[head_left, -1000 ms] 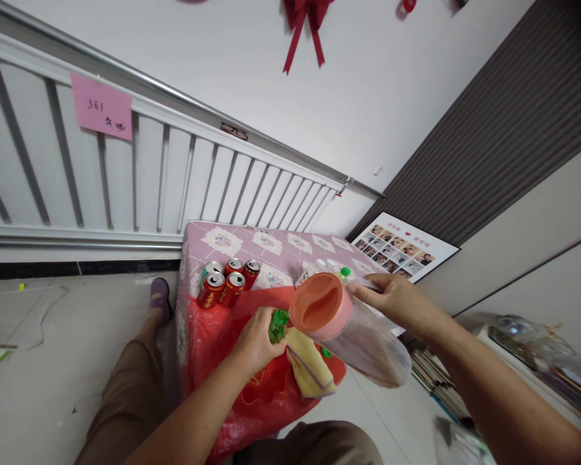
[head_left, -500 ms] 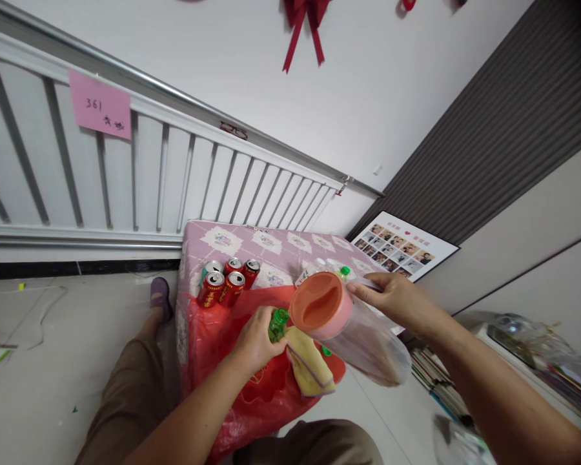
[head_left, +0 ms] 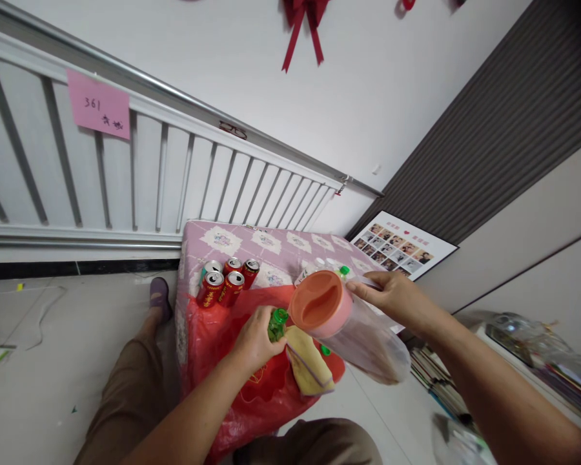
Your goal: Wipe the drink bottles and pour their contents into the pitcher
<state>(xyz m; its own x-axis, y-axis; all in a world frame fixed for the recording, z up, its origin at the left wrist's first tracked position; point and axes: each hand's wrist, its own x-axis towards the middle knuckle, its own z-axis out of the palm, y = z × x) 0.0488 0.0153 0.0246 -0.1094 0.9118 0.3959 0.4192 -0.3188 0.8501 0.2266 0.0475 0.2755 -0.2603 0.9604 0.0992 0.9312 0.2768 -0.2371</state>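
My left hand (head_left: 255,339) is wrapped round a green bottle (head_left: 277,325), its uncapped neck upright. By its handle my right hand (head_left: 385,290) grips a clear pitcher (head_left: 368,352) with an orange lid (head_left: 319,300). The pitcher lies tilted, lid end toward the bottle mouth, and a little brownish liquid shows at its bottom. Whether liquid passes between them I cannot tell. Below the bottle a yellow cloth (head_left: 310,365) rests on a red tray (head_left: 252,381) covered with red plastic. A green cap (head_left: 325,350) is beside the cloth.
Several drink cans (head_left: 210,289) stand at the left of the patterned table (head_left: 266,242). Behind the pitcher is a green-capped bottle (head_left: 343,271) among other clear bottles. A white radiator (head_left: 174,174) runs along the wall. Books (head_left: 438,381) are stacked at the lower right.
Almost nothing differs. The view has shifted very slightly; both hands keep the bottle and the tilted pitcher in the same positions.
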